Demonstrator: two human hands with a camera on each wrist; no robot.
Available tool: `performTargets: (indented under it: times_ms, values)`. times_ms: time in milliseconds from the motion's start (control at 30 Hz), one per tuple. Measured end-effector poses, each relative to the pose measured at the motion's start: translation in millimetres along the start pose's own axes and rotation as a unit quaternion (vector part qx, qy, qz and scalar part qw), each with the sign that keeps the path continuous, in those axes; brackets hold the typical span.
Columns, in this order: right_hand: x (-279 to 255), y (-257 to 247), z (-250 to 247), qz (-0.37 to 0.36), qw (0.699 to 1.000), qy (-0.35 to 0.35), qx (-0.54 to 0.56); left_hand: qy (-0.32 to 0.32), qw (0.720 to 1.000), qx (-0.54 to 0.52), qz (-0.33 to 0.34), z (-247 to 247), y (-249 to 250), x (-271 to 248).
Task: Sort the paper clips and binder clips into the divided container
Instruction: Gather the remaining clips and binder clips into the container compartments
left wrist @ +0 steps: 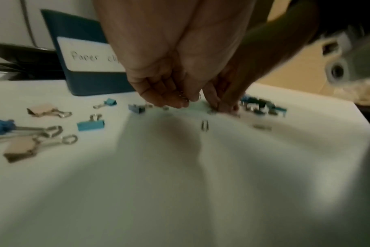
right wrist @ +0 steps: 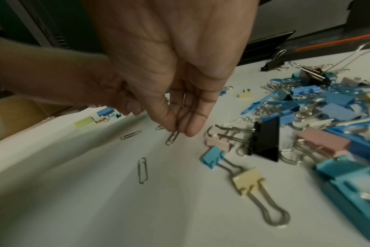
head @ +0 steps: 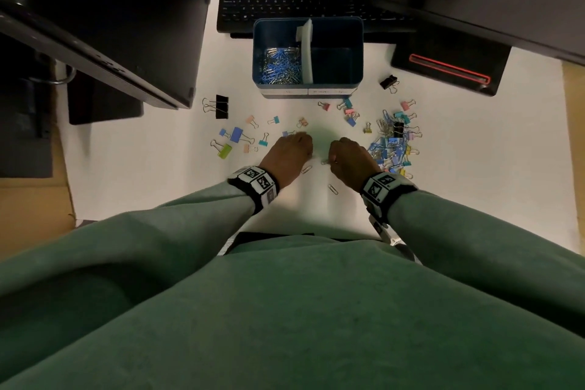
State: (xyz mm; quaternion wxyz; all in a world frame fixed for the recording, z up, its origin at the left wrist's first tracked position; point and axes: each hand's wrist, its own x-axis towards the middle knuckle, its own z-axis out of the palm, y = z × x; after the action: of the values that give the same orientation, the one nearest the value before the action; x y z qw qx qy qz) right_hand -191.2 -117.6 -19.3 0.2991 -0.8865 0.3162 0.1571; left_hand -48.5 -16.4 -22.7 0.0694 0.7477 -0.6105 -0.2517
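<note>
The blue divided container (head: 335,90) stands mid-desk; its left compartment holds blue and silver paper clips (head: 280,65), and its right one looks dark. My left hand (left wrist: 180,102) hovers just above the desk, fingers curled round a few small silver paper clips (left wrist: 183,97). Close beside it, my right hand (right wrist: 180,132) pinches one silver paper clip (right wrist: 172,137) between thumb and fingers, its lower end touching the desk. Two more paper clips (right wrist: 142,170) lie loose near the hands. A mixed pile of binder clips and paper clips (head: 394,142) sits just right of my right hand (head: 332,158).
Coloured binder clips (head: 235,136) lie scattered left of my left hand (head: 304,144), with black ones (head: 221,106) further back. A keyboard (head: 285,0) sits behind the container. Monitors overhang both sides. A black stand with a red stripe (head: 449,68) is at the back right.
</note>
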Motion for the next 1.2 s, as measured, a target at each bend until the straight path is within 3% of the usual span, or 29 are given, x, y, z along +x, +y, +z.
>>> performTargets:
  times_ms: [133, 233, 300, 400, 533, 600, 667, 733, 800, 1067, 1200]
  values:
    - [-0.3, 2.8, -18.3, -0.004, 0.997, -0.019, 0.075, 0.136, 0.975, -0.153, -0.086, -57.4, 3.2, 10.0]
    - [5.3, -11.5, -54.4, -0.019, 0.984, 0.009, 0.178, 0.254, 0.943, -0.184, -0.109, -101.7, -16.9, 34.4]
    - [18.1, -32.9, -85.8, -0.041, 0.969, 0.068, 0.234, 0.268, 0.943, -0.159, -0.116, -119.3, -32.0, 51.4]
    - [51.0, -66.4, -116.9, -0.061, 0.937, 0.164, 0.302, 0.237, 0.958, -0.099, -0.131, -125.8, -41.0, 66.5]
    - [71.8, -83.5, -117.9, -0.07, 0.965, 0.167, 0.189, 0.311, 0.937, -0.071, -0.14, -105.9, -28.3, 43.9]
    - [57.9, -69.0, -104.0, -0.062, 0.977, 0.161, 0.126, 0.276, 0.947, -0.103, -0.124, -74.6, -19.9, 21.0]
    - [33.6, -41.5, -80.5, -0.023, 0.989, 0.129, 0.068, 0.158, 0.977, -0.088, -0.112, -39.1, -8.0, -2.0]
    - [5.2, -14.1, -50.2, 0.029, 0.998, 0.048, 0.014, 0.051, 0.993, -0.053, -0.098, -7.5, 3.5, -16.3]
    - [-15.0, 1.0, -20.6, 0.063, 0.998, -0.01, -0.015, -0.001, 0.997, -0.016, -0.074, 13.4, 11.0, -20.5]
    - [-17.1, -2.0, 17.6, 0.035, 0.998, -0.001, -0.048, -0.024, 0.999, 0.023, -0.016, 25.2, 12.8, -19.0]
    - [-16.0, 3.9, 14.9, 0.014, 0.998, -0.011, -0.053, -0.037, 0.993, -0.108, -0.031, 17.0, 16.3, -19.1]
